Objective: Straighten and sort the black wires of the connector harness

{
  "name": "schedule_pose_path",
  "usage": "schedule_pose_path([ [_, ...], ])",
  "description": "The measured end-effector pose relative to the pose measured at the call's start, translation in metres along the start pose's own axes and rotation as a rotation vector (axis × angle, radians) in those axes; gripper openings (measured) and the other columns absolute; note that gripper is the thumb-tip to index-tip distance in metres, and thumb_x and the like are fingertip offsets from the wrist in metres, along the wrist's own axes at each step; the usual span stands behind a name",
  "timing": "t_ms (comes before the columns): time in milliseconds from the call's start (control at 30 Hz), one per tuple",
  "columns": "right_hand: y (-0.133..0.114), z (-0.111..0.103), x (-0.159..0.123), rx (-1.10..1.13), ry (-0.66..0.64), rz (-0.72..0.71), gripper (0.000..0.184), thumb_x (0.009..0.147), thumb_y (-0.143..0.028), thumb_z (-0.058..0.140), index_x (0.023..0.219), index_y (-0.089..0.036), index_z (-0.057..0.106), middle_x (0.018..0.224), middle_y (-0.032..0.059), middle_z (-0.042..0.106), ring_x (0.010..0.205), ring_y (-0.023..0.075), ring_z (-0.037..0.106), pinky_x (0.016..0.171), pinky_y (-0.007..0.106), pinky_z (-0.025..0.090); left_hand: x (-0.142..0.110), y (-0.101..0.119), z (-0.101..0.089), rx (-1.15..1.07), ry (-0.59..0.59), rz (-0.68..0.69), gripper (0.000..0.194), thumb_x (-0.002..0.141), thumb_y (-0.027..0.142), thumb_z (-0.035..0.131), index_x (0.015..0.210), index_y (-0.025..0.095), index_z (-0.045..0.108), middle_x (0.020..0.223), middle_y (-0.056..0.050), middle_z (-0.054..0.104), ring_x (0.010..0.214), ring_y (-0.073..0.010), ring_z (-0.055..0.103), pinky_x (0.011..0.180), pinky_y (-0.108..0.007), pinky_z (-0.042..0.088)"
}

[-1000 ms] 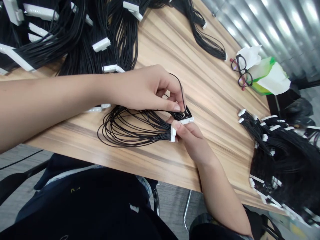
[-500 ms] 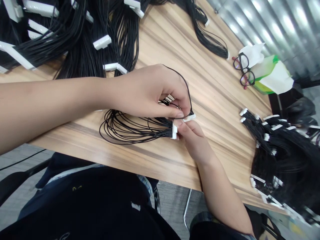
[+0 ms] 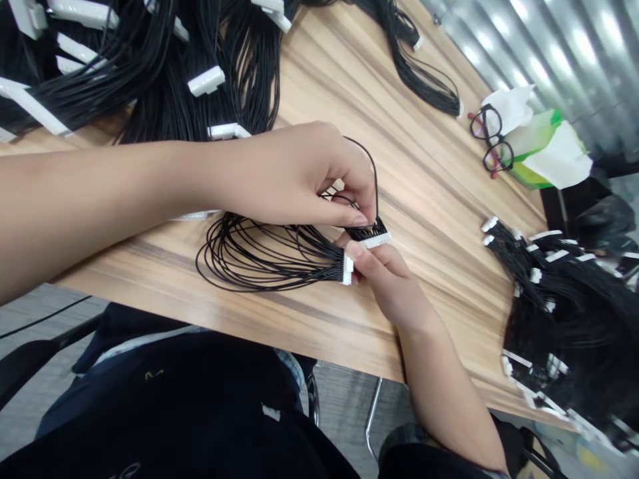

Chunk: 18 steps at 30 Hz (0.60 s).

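My left hand [image 3: 319, 176] reaches in from the left, thumb and fingertips pinched on a thin black wire [image 3: 375, 174] that loops over the fingers. Just below those fingertips lies a long white connector [image 3: 377, 240] with a row of black wires in it. My right hand [image 3: 387, 276] is closed around this connector and a smaller white connector [image 3: 348, 267], its thumb between them. From the smaller connector a bundle of black wires [image 3: 259, 266] loops to the left above the table. Whether the pinched wire's end sits in the long connector is hidden by the fingers.
Large heaps of black wire harnesses [image 3: 164, 100] with white connectors lie at the upper left. Another pile of harnesses [image 3: 574, 319] is at the right. Glasses [image 3: 492, 140] and a green tissue pack [image 3: 544, 150] rest near the corrugated metal wall [image 3: 559, 53]. The wooden table's front edge [image 3: 224, 326] runs close to my body.
My left fingertips have risen slightly off the long connector, uncovering its row of black wires. The wire loop over the fingers has narrowed. My right hand has hardly moved.
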State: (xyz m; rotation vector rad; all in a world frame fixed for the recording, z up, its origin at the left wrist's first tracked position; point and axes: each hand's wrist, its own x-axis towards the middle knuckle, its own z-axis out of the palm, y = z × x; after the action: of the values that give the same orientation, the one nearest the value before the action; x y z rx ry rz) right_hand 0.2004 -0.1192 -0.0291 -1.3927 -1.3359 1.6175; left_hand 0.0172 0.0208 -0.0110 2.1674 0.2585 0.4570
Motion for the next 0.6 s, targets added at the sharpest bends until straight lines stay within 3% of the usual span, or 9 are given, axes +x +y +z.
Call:
schedule_pose_path([
  [167,0.004,0.000,-0.001,-0.032,0.049,-0.015,0.052,0.097,-0.064,0.055,0.066,-0.022,0.055,0.065,-0.0031,0.046,0.058,0.0114,0.038,0.058,0.027,0.040,0.000,0.001,0.009,-0.085,0.022,-0.063,0.017,0.091,0.024,0.066,0.099,0.021,0.081,0.087,-0.002,0.077,0.071,-0.0102,0.064,0.063,-0.023,0.046],
  [300,0.007,0.002,-0.002,-0.021,0.065,-0.028,0.050,0.096,-0.064,0.056,0.068,-0.022,0.057,0.065,-0.0031,0.047,0.058,0.0114,0.040,0.056,0.027,0.040,0.000,0.002,0.012,-0.143,0.023,-0.045,0.016,0.091,0.022,0.064,0.095,0.021,0.080,0.095,-0.001,0.079,0.079,-0.0106,0.070,0.068,-0.022,0.049],
  [400,0.006,0.002,-0.001,-0.009,0.148,-0.053,0.049,0.095,-0.063,0.058,0.069,-0.023,0.056,0.064,-0.0036,0.045,0.057,0.0112,0.039,0.055,0.027,0.040,-0.002,0.004,0.009,0.040,0.074,-0.030,0.015,0.094,0.028,0.065,0.095,0.023,0.079,0.095,0.001,0.079,0.088,-0.0122,0.071,0.075,-0.023,0.049],
  [533,0.004,-0.002,0.002,-0.044,0.419,-0.164,0.047,0.092,-0.065,0.062,0.072,-0.024,0.058,0.066,-0.0025,0.048,0.059,0.0123,0.043,0.053,0.028,0.039,-0.008,0.011,0.005,0.456,0.329,-0.009,0.022,0.098,0.033,0.060,0.108,0.024,0.077,0.111,0.000,0.077,0.106,-0.0174,0.070,0.076,-0.025,0.044],
  [600,0.004,-0.004,0.004,-0.051,0.555,-0.227,0.044,0.091,-0.064,0.063,0.073,-0.024,0.058,0.066,-0.0025,0.047,0.058,0.0124,0.041,0.051,0.028,0.036,-0.011,0.013,0.006,0.581,0.399,0.072,0.023,0.099,0.031,0.057,0.108,0.026,0.077,0.110,0.001,0.077,0.101,-0.0167,0.070,0.068,-0.025,0.039],
])
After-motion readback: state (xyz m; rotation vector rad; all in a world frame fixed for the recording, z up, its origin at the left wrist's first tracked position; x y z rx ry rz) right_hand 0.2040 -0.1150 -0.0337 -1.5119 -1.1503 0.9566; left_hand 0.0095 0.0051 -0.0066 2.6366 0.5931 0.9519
